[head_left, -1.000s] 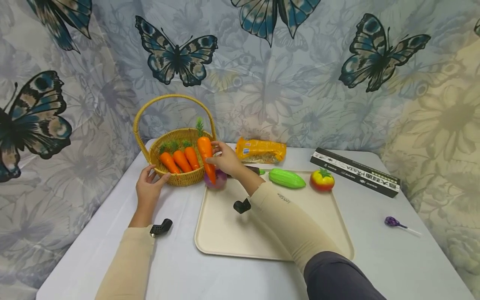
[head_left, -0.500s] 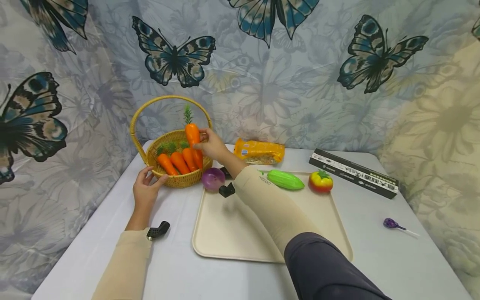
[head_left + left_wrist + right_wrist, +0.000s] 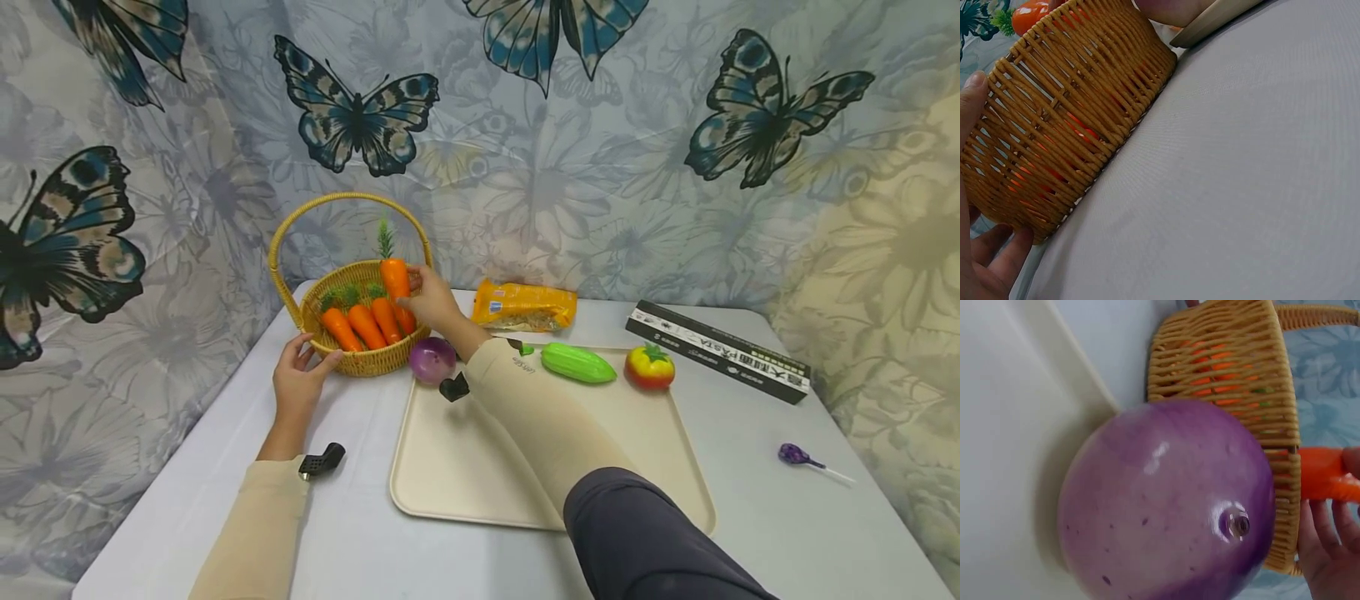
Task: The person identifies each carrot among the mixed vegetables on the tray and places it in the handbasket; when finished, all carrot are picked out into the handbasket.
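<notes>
My right hand (image 3: 438, 307) pinches an orange carrot (image 3: 393, 273) with a feathery green top at the right rim of a wicker basket (image 3: 369, 362). The carrot stands nearly upright, its lower end inside the basket, as the right wrist view also shows. Several other carrots (image 3: 365, 327) lie side by side in there. At the basket's left front, my left hand (image 3: 297, 385) grips its side, thumb near the rim and fingers (image 3: 1013, 256) low against the weave. A purple onion (image 3: 432, 361) sits beside the basket, large in the right wrist view.
The onion is at the corner of a beige tray (image 3: 480, 467). A green cucumber-like vegetable (image 3: 577, 363), a tomato (image 3: 649, 367) and a partly hidden dark vegetable line its far edge. Behind are a yellow packet (image 3: 525, 306) and a black pasta box (image 3: 720, 350); a lollipop (image 3: 795, 454) lies right.
My right hand has carried the carrot left from in front of the basket's right rim, then down into the basket beside the others. The left hand has stayed on the basket.
</notes>
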`<state>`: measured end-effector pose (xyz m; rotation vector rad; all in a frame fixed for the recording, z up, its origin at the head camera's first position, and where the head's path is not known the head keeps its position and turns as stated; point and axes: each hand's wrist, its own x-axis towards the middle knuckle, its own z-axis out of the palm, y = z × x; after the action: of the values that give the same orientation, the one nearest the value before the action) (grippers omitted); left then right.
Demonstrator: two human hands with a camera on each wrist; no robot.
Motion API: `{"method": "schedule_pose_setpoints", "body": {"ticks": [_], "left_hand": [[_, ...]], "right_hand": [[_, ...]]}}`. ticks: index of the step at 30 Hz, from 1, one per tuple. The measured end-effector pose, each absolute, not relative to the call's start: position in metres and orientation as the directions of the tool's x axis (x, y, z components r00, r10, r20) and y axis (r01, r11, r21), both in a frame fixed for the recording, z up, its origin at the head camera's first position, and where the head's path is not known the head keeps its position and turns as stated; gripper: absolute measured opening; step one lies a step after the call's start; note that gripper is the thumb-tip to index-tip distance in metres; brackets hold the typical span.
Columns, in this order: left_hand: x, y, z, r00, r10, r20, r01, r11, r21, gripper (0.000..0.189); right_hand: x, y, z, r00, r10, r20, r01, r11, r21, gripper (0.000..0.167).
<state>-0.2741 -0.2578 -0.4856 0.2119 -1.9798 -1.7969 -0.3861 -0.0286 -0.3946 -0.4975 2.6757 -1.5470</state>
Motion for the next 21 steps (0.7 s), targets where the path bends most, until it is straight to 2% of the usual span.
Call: {"method": "schedule_pose_setpoints", "body": {"ticks": [7,12,16,21], "left_hand": [[-0.2759,-0.2571,-0.4856,-0.885,-0.400,0.240,0.198,0.143,0.970,0.067],[-0.2744,-0.2564,-0.4855,-0.886,-0.405,0.226,0.181,0.147,0.972,0.069],[-0.2744,-0.2576,-0.4867,-0.888,-0.406,0.218,0.173,0.145,0.974,0.068],[-0.2743,-0.2599,-0.4868,-0.889,-0.406,0.213,0.167,0.146,0.975,0.067]], "right_hand": [[-0.3849,-0.0307,-0.3924,-0.971,-0.215,0.100,-0.219,0.646,-0.731,0.065],[-0.3837,-0.0327,-0.3917,-0.975,-0.205,0.088,-0.212,0.724,-0.656,0.064],[-0.3824,-0.0329,-0.3935,-0.976,-0.194,0.102,-0.212,0.726,-0.654,0.059],[-0.3805,-0.0301,-0.3969,-0.969,-0.217,0.117,-0.235,0.661,-0.712,0.054]]}}
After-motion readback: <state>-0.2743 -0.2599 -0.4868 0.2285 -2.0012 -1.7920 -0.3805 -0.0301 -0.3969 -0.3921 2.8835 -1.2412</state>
